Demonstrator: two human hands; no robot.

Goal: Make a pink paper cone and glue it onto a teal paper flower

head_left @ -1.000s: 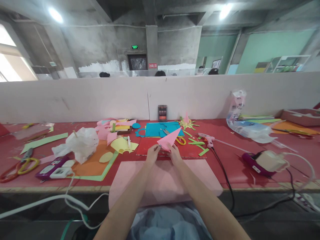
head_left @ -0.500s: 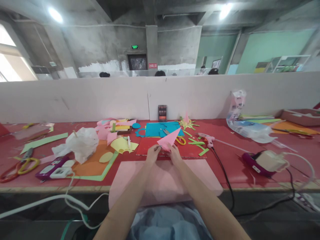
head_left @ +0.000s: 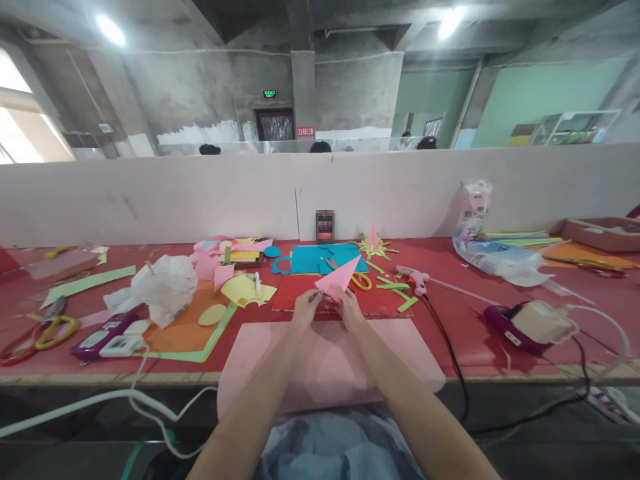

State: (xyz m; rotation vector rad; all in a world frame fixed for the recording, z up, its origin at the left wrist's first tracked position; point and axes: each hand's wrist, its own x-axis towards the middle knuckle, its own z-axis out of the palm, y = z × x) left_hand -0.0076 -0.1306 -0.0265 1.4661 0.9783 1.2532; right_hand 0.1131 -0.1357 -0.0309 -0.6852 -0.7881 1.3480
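Note:
Between my hands is a pink paper cone (head_left: 342, 275), its tip pointing up and to the right. My left hand (head_left: 306, 309) has its fingers closed on the cone's lower left edge. My right hand (head_left: 350, 311) grips the lower right side, with the fingertips partly hidden by the paper. Both hands are above the front of a red board (head_left: 285, 297). Just behind the cone lie yellow-handled scissors (head_left: 363, 283) on blue paper (head_left: 306, 260). A green and yellow strip piece with a small pink cone (head_left: 373, 243) stands beyond, to the right.
A pink glue gun (head_left: 415, 279) and green paper strips (head_left: 400, 288) lie to the right. Purple power strips (head_left: 107, 336) flank the workspace, with cables over the table edge. Crumpled white plastic (head_left: 167, 287), orange paper (head_left: 175, 328) and larger scissors (head_left: 47, 331) are at left.
The pink cone has turned very slightly in my fingers, and its tip is a touch lower. Both hands keep their hold, and everything else stays put.

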